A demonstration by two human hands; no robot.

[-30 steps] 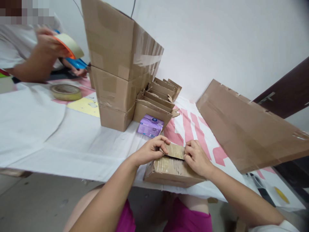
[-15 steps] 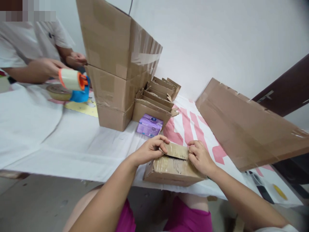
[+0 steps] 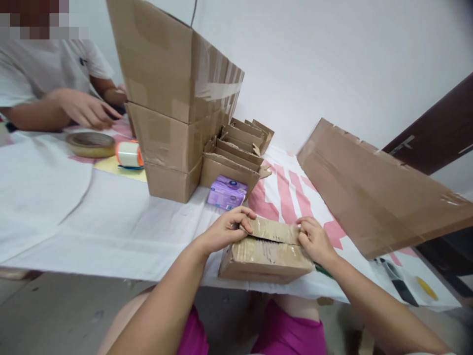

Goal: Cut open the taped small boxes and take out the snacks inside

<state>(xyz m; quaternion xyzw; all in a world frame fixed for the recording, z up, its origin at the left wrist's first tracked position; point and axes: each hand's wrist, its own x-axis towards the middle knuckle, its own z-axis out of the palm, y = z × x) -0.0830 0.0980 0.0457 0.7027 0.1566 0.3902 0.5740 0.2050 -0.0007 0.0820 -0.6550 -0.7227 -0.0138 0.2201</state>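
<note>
A small cardboard box [image 3: 264, 256] with old tape on top lies at the near table edge. My left hand [image 3: 223, 229] grips the left end of its far top flap, fingers curled over the flap's edge. My right hand [image 3: 316, 240] pinches the right end of the same flap at the box's right corner. The flap is pressed down, with a dark slit between it and the near flap.
A stack of three taped cartons [image 3: 177, 93] stands at the middle, with several open small boxes [image 3: 236, 148] and a purple pack [image 3: 226, 193] beside it. A flat cardboard sheet [image 3: 373, 187] leans at the right. Another person's hand [image 3: 86, 108], a tape roll [image 3: 90, 144] and a tape dispenser [image 3: 129, 154] are at the left.
My right hand slid rightward along the flap to the box's corner. The other person put the tape dispenser down on the table and drew the hand back.
</note>
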